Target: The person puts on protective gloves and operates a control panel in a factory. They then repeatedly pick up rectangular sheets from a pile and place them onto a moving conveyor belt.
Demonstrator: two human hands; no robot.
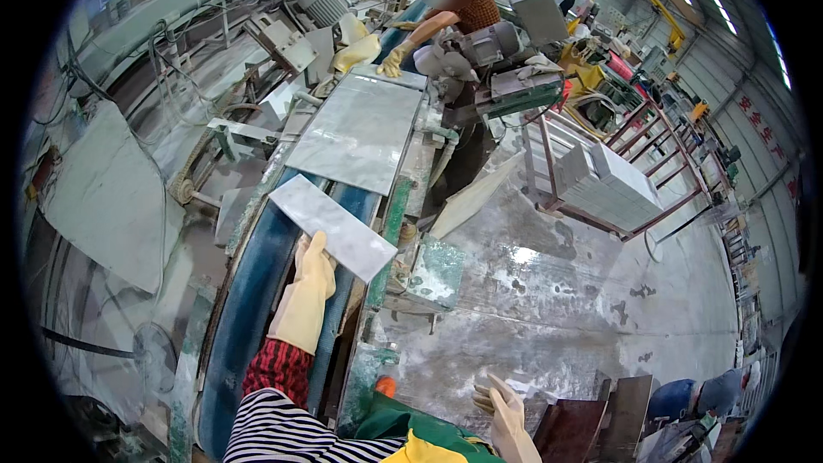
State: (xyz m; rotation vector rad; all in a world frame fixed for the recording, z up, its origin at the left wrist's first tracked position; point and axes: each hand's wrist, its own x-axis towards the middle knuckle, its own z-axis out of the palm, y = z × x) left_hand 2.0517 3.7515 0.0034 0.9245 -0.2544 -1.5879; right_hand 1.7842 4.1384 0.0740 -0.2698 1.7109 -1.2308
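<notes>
My left hand [307, 283], in a cream rubber glove, grips the near edge of a narrow pale grey marble strip [334, 227]. The strip sits slantwise over the blue conveyor belt [249, 334]; whether it rests on the belt or is lifted a little, I cannot tell. Just beyond it lies a larger grey marble slab [356, 133] with a wet sheen. At the lower right, my gloved right hand [504, 416] hangs above the floor beside my green apron [429, 429]. Its fingers are stretched out and hold nothing.
Across the belt, a co-worker [480, 9] has a gloved hand [392, 62] on another slab piece at the far end. Motors [493, 45] stand beside that person. A metal rack [626, 227] with stacked slabs is at right. A large slab [116, 193] leans at left.
</notes>
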